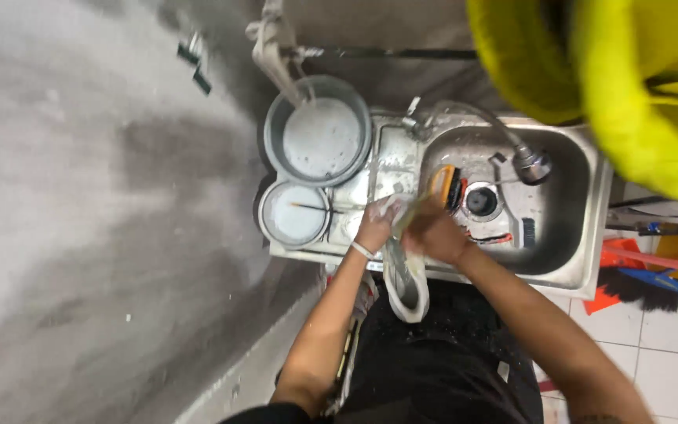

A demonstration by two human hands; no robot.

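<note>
Gripping one cloth (406, 271) — two buckets (319, 137).

Both hands, left hand (376, 224) and right hand (433, 235), on a whitish rag (403, 271) at the steel sink's (582, 204) edge.

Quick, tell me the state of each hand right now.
Left hand: closed on a white cloth at the sink edge.
Right hand: gripping the same cloth.
</note>
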